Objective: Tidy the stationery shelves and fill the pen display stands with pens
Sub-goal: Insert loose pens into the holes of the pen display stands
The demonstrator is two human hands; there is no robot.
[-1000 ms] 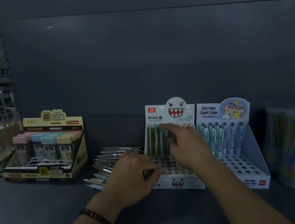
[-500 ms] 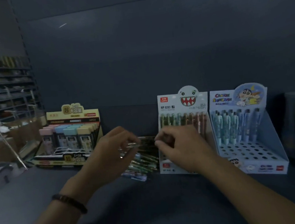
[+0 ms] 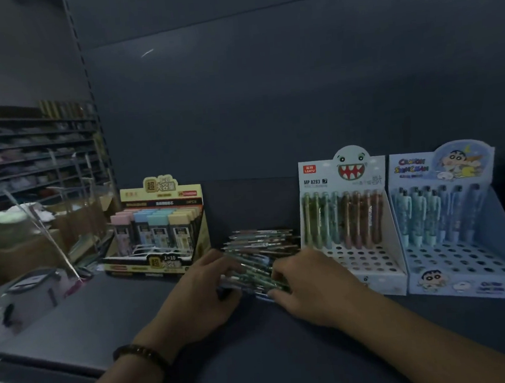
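A loose pile of pens (image 3: 262,245) lies on the dark shelf between two display boxes. My left hand (image 3: 202,290) rests on the pile's left side and my right hand (image 3: 308,281) on its right side, fingers curled onto the nearest pens. To the right of the pile stands a white monster-face pen stand (image 3: 374,269), with one back row of green and brown pens and bare holes in front. Further right is a blue cartoon pen stand (image 3: 465,267), with pale blue pens at its back.
A yellow box of pastel lead cases (image 3: 157,230) stands at the left of the pile. Beyond the shelf's left end are cluttered boxes and distant shelving (image 3: 28,156). The shelf's front edge (image 3: 77,371) runs below my wrists. A dark back panel rises behind everything.
Both hands left the monster-face stand, moved left and came down onto the loose pile. The camera view swung left, so the stands now sit further right.
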